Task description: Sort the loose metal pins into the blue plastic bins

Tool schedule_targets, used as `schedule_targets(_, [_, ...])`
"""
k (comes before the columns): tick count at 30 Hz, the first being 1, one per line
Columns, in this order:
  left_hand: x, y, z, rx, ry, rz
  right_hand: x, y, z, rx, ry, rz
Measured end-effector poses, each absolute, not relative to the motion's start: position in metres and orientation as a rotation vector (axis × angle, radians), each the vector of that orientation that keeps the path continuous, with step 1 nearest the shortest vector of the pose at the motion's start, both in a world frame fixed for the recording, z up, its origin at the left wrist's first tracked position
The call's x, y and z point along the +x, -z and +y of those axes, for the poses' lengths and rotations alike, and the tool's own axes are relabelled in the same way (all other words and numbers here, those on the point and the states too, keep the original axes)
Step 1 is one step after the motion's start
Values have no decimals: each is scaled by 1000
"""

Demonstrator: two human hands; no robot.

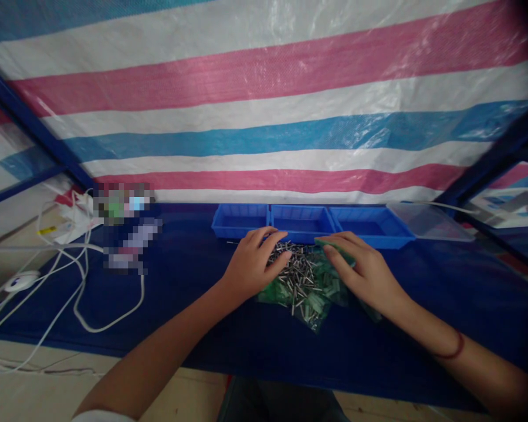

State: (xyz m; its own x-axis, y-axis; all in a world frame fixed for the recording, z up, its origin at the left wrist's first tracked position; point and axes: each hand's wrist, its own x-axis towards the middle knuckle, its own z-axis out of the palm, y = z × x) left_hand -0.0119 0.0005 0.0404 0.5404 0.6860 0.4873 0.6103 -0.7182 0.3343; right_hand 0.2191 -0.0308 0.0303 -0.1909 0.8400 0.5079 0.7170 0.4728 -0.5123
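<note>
A heap of thin metal rivet-like pins (298, 274) lies on the blue table, mixed with green plastic bags (317, 303). At the heap's left side rests my left hand (251, 265), its fingers curved and apart over the pins, with nothing visibly gripped. My right hand (370, 271) is at the right edge, thumb and fingers closed on a piece of green plastic bag (341, 251). What lies under the right palm is hidden.
Right behind the heap stand three blue bins: left (241, 219), middle (301, 223) and right (369, 225). A clear plastic sheet (435, 223) lies beside them. White cables (81, 281) and a white mouse-like device (22, 281) occupy the left. A striped tarp (264, 140) hangs behind.
</note>
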Motion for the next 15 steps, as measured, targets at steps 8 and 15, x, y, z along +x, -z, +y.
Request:
schedule_targets(8, [-1,-35,9,2192,-853,1091,186,-39,-19,-1240,-534,-1690])
schedule_targets(15, [-13,-20,13,1907,-842,1124,197,-21,-17,-1206,-860,-1667])
